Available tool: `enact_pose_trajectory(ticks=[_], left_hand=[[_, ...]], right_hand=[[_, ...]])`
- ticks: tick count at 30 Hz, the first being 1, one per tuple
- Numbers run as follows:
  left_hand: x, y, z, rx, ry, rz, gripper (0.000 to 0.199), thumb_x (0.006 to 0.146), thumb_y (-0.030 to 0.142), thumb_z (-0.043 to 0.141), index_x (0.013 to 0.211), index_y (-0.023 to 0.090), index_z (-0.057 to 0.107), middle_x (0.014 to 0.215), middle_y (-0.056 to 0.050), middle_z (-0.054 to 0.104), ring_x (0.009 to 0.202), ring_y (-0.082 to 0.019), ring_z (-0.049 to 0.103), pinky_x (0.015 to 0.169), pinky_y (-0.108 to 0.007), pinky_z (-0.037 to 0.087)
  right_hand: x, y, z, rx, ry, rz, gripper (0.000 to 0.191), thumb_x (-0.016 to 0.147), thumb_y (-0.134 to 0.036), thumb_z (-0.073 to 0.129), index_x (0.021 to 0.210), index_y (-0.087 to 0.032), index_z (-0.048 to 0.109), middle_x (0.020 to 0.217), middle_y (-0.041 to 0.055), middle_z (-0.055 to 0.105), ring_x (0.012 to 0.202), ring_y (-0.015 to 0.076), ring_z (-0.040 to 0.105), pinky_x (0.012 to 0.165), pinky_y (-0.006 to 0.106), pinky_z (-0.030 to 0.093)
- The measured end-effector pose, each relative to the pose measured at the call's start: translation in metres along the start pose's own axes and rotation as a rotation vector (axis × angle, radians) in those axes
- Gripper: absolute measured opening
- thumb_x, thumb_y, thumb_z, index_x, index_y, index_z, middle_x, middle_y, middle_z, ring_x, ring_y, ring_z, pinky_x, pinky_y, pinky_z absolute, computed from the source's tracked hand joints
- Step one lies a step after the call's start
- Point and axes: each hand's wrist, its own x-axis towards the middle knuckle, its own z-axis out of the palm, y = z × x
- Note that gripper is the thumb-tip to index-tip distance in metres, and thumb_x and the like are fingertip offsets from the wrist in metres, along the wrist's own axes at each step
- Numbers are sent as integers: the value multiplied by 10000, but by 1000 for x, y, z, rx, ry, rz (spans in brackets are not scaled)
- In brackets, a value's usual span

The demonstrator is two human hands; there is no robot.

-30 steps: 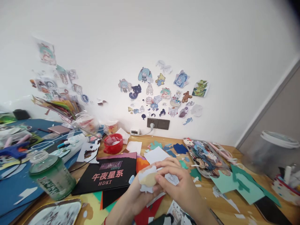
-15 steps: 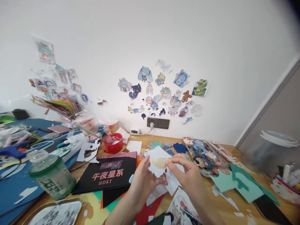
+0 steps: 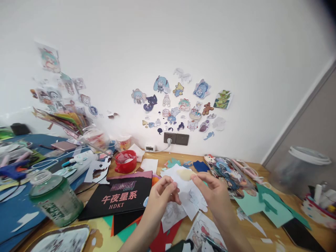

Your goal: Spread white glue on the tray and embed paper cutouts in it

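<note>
My right hand (image 3: pixel 210 187) pinches the edge of a small pale yellow paper cutout (image 3: pixel 185 174) between thumb and fingertips. My left hand (image 3: pixel 164 192) is beside it on the left, thumb and forefinger brought together; anything between them is too small to make out. A white sheet (image 3: pixel 170 171) shows behind the yellow piece. Beneath the hands lie papers with line drawings, one of them a faint pencil-like sketch (image 3: pixel 174 213). Closer to me is a drawing with a red bow (image 3: pixel 203 231), partly covered by my right forearm.
To the left are a black folder (image 3: pixel 120 196), a green jar (image 3: pixel 55 197) and a red cup (image 3: pixel 126 161). On the right lie a tray of character cutouts (image 3: pixel 228 175), green paper sheets (image 3: pixel 273 206) and a black phone (image 3: pixel 301 234). Cutouts cover the wall behind.
The yellow cutout has shifted slightly up and right with my right hand. My left hand has drawn away from the white sheet, and its thumb and forefinger have come together.
</note>
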Motion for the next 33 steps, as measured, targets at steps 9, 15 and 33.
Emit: enact_pose_trajectory(ticks=[9, 15, 33], left_hand=[[1, 1, 1, 63, 88, -2, 309, 652, 408, 679, 700, 150, 515, 524, 34, 531, 432, -98, 509, 501, -228, 411], [-3, 6, 5, 47, 103, 12, 270, 683, 361, 671, 713, 179, 474, 489, 58, 514, 444, -103, 509, 525, -223, 417], [-14, -13, 4, 544, 453, 793, 196, 609, 129, 732, 651, 316, 693, 718, -35, 588, 785, -235, 463, 971, -404, 158]], right_hand=[[1, -1, -2, -54, 6, -32, 242, 731, -424, 620, 683, -193, 673, 777, 46, 628, 785, 209, 559, 757, 319, 416], [2, 1, -1, -70, -13, -55, 251, 740, -434, 607, 701, -196, 678, 822, 66, 640, 816, 227, 576, 792, 348, 418], [-20, -12, 18, 163, -328, -24, 191, 797, -351, 576, 748, -178, 639, 804, 40, 617, 787, 174, 589, 721, 247, 478]])
